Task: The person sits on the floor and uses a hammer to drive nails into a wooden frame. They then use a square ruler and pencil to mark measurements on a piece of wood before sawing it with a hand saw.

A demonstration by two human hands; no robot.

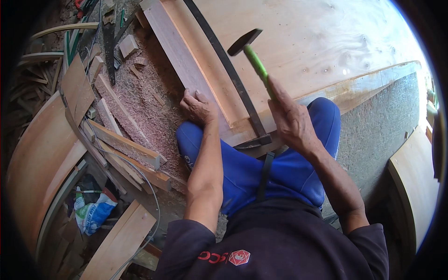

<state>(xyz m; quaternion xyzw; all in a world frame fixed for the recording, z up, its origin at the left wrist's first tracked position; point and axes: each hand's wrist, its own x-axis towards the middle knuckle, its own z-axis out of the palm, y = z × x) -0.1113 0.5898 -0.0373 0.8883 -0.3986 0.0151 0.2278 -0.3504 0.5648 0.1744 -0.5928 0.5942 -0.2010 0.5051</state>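
Observation:
My right hand (294, 121) is wrapped round the green handle of a hammer (255, 63), whose dark head is raised above the large plywood panel (289, 32). At the panel's left side, my left hand (200, 107) has its fingers curled on the edge of a pale wooden board (175, 44). A long black bar clamp (226, 65) runs across the work beside that board, its jaw close to my knees. Whatever lies under my left fingers is hidden.
Pinkish sawdust (144, 102) and loose wood strips (126, 144) cover the floor at left. Curved wooden panels stand at far left (42, 163) and far right (415, 177). A thin grey cable (156, 205) loops past a blue and white plastic bag (95, 212).

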